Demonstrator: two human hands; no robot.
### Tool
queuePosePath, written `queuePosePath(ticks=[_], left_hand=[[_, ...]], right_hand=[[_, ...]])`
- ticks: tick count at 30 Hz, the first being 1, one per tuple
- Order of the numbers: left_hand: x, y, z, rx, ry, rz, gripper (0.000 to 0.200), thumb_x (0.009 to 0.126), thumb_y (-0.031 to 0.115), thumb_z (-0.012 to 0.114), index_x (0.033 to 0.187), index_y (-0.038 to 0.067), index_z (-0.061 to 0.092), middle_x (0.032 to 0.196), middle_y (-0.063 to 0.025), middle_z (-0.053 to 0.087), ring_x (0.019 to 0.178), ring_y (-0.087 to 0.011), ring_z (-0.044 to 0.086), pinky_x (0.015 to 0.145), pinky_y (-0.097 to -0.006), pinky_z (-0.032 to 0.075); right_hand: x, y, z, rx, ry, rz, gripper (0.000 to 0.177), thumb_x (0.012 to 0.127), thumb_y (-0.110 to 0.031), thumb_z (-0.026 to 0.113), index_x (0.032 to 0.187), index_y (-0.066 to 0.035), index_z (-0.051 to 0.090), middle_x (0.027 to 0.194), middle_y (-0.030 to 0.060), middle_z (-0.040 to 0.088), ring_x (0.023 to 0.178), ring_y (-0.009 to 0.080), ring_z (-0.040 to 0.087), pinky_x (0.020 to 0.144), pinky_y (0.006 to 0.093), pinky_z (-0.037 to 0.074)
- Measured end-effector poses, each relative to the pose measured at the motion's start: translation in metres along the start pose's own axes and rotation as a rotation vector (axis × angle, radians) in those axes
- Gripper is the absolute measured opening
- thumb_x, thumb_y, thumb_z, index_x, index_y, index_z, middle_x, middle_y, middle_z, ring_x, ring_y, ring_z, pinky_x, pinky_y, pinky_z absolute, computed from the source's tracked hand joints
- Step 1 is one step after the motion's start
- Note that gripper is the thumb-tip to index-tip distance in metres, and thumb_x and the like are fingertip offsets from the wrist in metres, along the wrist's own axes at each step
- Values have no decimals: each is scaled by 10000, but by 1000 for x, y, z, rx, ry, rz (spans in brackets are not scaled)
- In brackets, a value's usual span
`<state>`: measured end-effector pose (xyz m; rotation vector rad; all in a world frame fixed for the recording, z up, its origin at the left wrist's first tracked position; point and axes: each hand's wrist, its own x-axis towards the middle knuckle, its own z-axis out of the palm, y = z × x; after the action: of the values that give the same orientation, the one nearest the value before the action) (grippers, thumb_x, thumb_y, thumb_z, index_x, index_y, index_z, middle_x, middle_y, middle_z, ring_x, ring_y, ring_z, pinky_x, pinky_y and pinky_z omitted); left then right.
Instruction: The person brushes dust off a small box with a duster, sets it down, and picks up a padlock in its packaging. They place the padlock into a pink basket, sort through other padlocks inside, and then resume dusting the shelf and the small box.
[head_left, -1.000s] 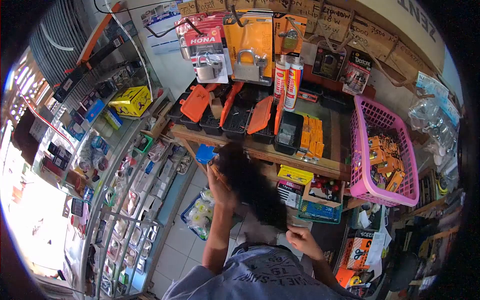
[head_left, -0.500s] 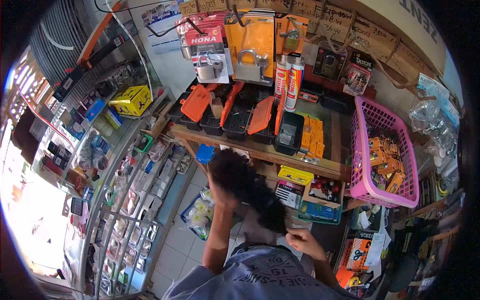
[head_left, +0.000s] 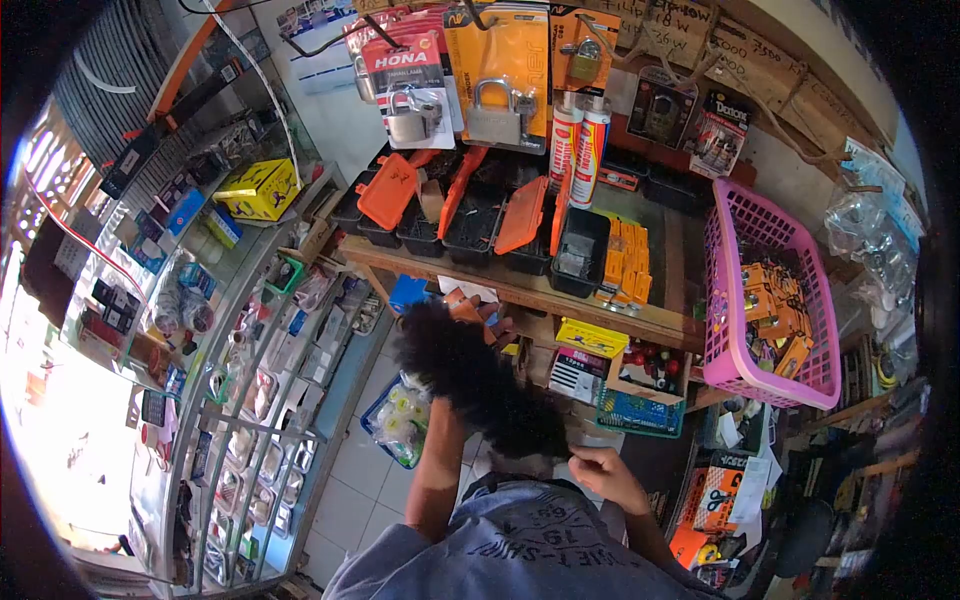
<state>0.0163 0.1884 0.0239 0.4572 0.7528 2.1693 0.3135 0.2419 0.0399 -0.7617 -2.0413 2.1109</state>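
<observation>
A fluffy black duster (head_left: 490, 385) stretches diagonally in front of my body, below the wooden shelf. My right hand (head_left: 608, 478) is closed at its lower right end, where the fingers pinch the handle, which is mostly hidden. Behind the duster's upper left part is my left hand (head_left: 466, 306); the forearm rises from below, and only fingertips show past the bristles. Those fingers look stretched out, though the palm is covered. Just beyond them is the shelf's front edge (head_left: 480, 272), close to a blue object (head_left: 408, 292).
Black bins (head_left: 472, 240) with orange lids, sealant tubes (head_left: 588, 155) and a pink basket (head_left: 740, 350) stand on the shelf. Padlock packs (head_left: 408, 125) hang above. A glass display case (head_left: 250, 350) is at left. On the floor sits a blue basket (head_left: 375, 415).
The duster's upper end has swung slightly left and now covers most of my left hand, whose fingertips show beyond it. My right hand keeps its grip, nearly in place.
</observation>
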Motion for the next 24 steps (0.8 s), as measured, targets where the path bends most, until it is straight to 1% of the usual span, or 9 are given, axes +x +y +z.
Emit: queuePosePath(ticks=[4, 7, 8, 11, 15, 17, 21, 22, 24], left_hand=[[-12, 23, 37, -317, 162, 78, 574, 990, 501, 368, 1418, 121, 418, 1349, -131, 527, 1171, -330, 559, 1015, -535, 440], [-2, 11, 17, 155, 150, 29, 579, 989, 503, 356, 1411, 114, 431, 1303, -125, 556, 1150, -364, 564, 990, -529, 455], [-13, 16, 26, -288, -186, 222, 577, 990, 499, 342, 1410, 114, 430, 1328, -129, 536, 1151, -367, 562, 977, -522, 464], [-16, 32, 43, -386, 114, 109, 591, 987, 486, 367, 1438, 104, 367, 1371, -160, 490, 1141, -380, 566, 958, -535, 474], [-7, 12, 8, 128, 158, 53, 585, 993, 520, 347, 1393, 104, 445, 1370, -149, 499, 1168, -346, 557, 997, -530, 448], [-17, 33, 38, -440, 102, 57, 598, 992, 520, 361, 1422, 106, 393, 1398, -145, 468, 1185, -356, 544, 1002, -555, 437], [-9, 13, 8, 105, 140, 40, 620, 980, 524, 309, 1390, 80, 445, 1341, -129, 536, 1230, -314, 528, 1046, -490, 423], [-18, 24, 28, -284, -20, 156, 603, 979, 498, 320, 1395, 79, 439, 1334, -135, 538, 1220, -320, 535, 1041, -494, 426], [-17, 38, 46, -258, 74, 123, 645, 969, 511, 330, 1448, 79, 346, 1351, -129, 512, 1212, -326, 531, 1034, -502, 425]], right_hand=[[6, 5, -8, 80, -82, -8, 206, 982, -136, 521, 818, -18, 565, 627, -33, 469, 528, 24, 393, 464, 205, 301], [6, 1, -8, 63, -93, -8, 233, 988, -170, 531, 811, -25, 576, 637, -44, 467, 548, 27, 393, 483, 221, 316], [6, -1, -6, 48, 6, 3, 262, 994, -203, 545, 800, -30, 583, 648, -53, 464, 571, 30, 391, 506, 238, 332], [7, 5, -13, 56, -146, 59, 280, 996, -212, 537, 806, -13, 585, 648, -47, 463, 582, 38, 405, 521, 244, 347], [7, 6, -14, 4, -75, -6, 292, 998, -225, 535, 826, 2, 598, 646, -39, 477, 590, 42, 424, 531, 249, 364], [9, 12, -17, 33, -80, -16, 270, 988, -219, 558, 874, 15, 629, 661, -21, 516, 604, 46, 457, 543, 248, 387], [9, 23, -19, 5, -54, -51, 252, 976, -207, 583, 962, 32, 665, 677, -16, 538, 611, 52, 471, 552, 248, 401], [9, 16, -20, -3, -36, -11, 262, 971, -205, 594, 1035, 39, 662, 686, -17, 545, 616, 53, 475, 559, 247, 408], [7, 16, -21, -12, -16, 31, 293, 965, -204, 605, 1108, 47, 659, 696, -19, 553, 622, 54, 480, 566, 246, 415]])
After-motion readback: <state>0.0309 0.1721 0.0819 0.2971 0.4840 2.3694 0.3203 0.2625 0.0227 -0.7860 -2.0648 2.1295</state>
